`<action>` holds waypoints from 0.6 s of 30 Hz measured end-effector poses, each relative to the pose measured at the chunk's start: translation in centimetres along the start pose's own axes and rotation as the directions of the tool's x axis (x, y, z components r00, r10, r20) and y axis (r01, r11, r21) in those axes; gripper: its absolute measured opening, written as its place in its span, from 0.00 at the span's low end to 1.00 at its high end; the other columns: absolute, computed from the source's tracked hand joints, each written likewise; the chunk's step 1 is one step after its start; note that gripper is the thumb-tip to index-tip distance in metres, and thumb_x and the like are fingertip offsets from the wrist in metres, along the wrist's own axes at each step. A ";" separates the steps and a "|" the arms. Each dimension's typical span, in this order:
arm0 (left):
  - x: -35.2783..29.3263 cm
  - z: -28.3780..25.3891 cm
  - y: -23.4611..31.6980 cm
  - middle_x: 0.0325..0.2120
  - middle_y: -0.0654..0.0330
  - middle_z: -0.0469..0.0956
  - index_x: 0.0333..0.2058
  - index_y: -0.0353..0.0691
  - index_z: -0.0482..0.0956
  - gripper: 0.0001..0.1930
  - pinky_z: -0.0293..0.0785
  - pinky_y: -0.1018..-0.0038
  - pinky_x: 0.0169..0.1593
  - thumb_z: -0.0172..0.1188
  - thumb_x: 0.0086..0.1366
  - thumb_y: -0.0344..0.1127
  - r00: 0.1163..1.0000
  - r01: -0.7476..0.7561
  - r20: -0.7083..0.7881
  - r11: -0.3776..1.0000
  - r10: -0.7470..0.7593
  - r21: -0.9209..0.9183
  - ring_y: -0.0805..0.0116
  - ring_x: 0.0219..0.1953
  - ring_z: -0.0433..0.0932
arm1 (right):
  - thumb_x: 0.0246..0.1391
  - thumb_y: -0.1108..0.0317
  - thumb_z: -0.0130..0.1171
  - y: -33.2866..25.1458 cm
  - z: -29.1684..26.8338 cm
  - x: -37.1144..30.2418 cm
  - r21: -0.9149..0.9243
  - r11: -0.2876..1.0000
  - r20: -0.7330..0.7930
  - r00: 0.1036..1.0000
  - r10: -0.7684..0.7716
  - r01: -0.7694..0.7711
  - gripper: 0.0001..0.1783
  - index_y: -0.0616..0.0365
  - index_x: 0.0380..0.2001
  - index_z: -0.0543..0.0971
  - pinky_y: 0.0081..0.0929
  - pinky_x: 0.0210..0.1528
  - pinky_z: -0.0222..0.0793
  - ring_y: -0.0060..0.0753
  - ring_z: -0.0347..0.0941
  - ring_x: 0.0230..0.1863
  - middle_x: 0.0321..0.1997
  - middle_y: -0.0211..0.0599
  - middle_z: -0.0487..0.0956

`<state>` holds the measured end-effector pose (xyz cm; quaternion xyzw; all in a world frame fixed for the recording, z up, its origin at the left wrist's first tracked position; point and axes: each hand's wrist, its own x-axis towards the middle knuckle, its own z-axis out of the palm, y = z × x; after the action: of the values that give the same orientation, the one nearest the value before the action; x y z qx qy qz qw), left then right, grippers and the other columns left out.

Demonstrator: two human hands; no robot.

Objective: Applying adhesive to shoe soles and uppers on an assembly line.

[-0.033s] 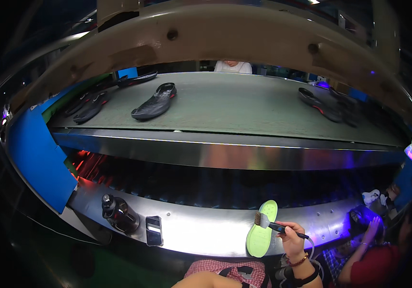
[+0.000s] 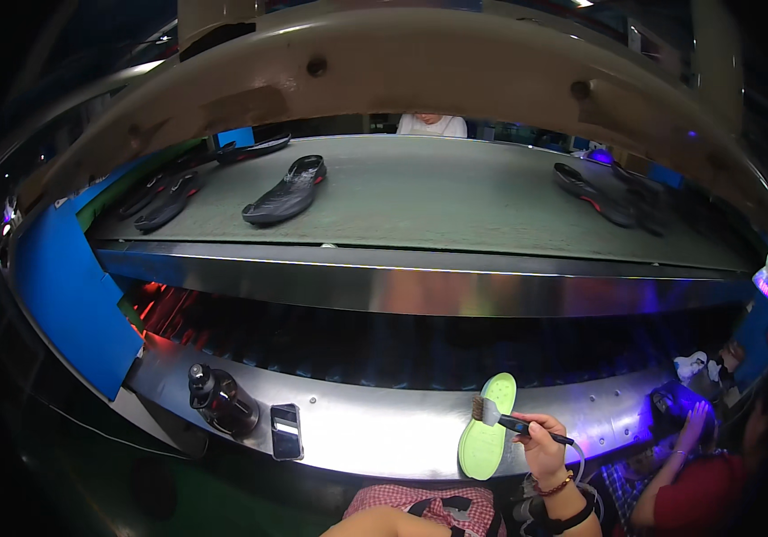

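Observation:
My right hand [image 2: 543,447] is closed around the black handle of a brush [image 2: 511,422], which has a pale collar, brown bristles and a clear tube at its rear end. The bristle end hangs over the left edge of a lime-green shoe sole [image 2: 484,445]; whether it touches cannot be told. The sole lies lengthwise on the shiny metal ledge [image 2: 384,430], its far end dotted with small marks. Only a bent piece of my left arm shows at the lower edge, and my left hand is out of the picture.
A dark bottle [image 2: 223,403] and a phone [image 2: 286,432] stand and lie on the ledge at left. Beyond is a green conveyor belt [image 2: 437,197] carrying several black shoe soles [image 2: 285,192]. A curved beam [image 2: 446,72] crosses above. A co-worker's hand [image 2: 693,425] is at right.

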<state>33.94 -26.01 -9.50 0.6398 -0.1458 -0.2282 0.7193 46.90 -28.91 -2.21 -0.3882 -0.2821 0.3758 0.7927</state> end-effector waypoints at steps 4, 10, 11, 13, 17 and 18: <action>0.2 0.1 0.0 0.18 0.66 0.74 0.23 0.34 0.74 0.17 0.66 0.82 0.24 0.52 0.63 0.43 1.000 0.011 0.018 1.000 -0.011 -0.001 0.80 0.19 0.70 | 0.53 0.74 0.49 0.1 0.1 -0.1 0.012 0.999 0.029 0.999 0.029 -0.030 0.13 0.71 0.40 0.73 0.29 0.41 0.75 0.38 0.75 0.42 0.43 0.54 0.76; 0.4 0.0 -0.2 0.18 0.66 0.74 0.24 0.34 0.74 0.17 0.66 0.82 0.24 0.52 0.63 0.43 0.999 0.015 0.050 1.000 -0.015 -0.006 0.80 0.20 0.70 | 0.53 0.73 0.49 0.3 -0.1 -0.1 -0.008 0.999 0.034 0.998 0.045 -0.045 0.12 0.70 0.40 0.73 0.29 0.42 0.74 0.38 0.75 0.43 0.43 0.53 0.76; 0.5 0.1 -0.1 0.18 0.66 0.74 0.24 0.34 0.74 0.17 0.66 0.82 0.24 0.52 0.63 0.43 0.998 0.015 0.054 1.000 -0.014 -0.007 0.80 0.20 0.70 | 0.53 0.73 0.49 0.2 -0.2 -0.1 -0.010 0.999 0.039 0.998 0.049 -0.049 0.12 0.69 0.40 0.73 0.29 0.42 0.74 0.38 0.75 0.43 0.43 0.53 0.76; 0.4 0.1 -0.1 0.18 0.66 0.74 0.24 0.34 0.74 0.17 0.66 0.82 0.24 0.52 0.63 0.43 0.998 0.017 0.061 1.000 -0.016 -0.009 0.80 0.20 0.70 | 0.53 0.73 0.49 0.2 -0.1 -0.1 -0.008 0.999 0.035 0.998 0.052 -0.052 0.12 0.69 0.40 0.73 0.29 0.42 0.74 0.38 0.75 0.43 0.43 0.53 0.76; 0.4 0.1 -0.1 0.19 0.66 0.74 0.24 0.34 0.74 0.17 0.66 0.82 0.24 0.52 0.63 0.43 0.997 0.020 0.072 1.000 -0.019 -0.007 0.80 0.20 0.70 | 0.53 0.73 0.49 0.1 0.0 -0.1 -0.018 0.998 0.042 0.997 0.066 -0.066 0.12 0.69 0.40 0.73 0.29 0.43 0.74 0.38 0.74 0.44 0.44 0.53 0.76; 0.4 0.1 0.0 0.19 0.66 0.74 0.24 0.34 0.74 0.17 0.66 0.82 0.24 0.52 0.63 0.43 0.997 0.020 0.074 1.000 -0.020 -0.006 0.80 0.20 0.70 | 0.53 0.73 0.49 0.0 0.1 -0.1 -0.019 0.998 0.039 0.997 0.064 -0.063 0.12 0.69 0.40 0.73 0.29 0.43 0.74 0.38 0.74 0.44 0.44 0.53 0.76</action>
<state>34.24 -26.34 -9.49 0.6300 -0.1654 -0.2594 0.7130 46.75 -28.95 -2.19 -0.3964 -0.2885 0.4060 0.7713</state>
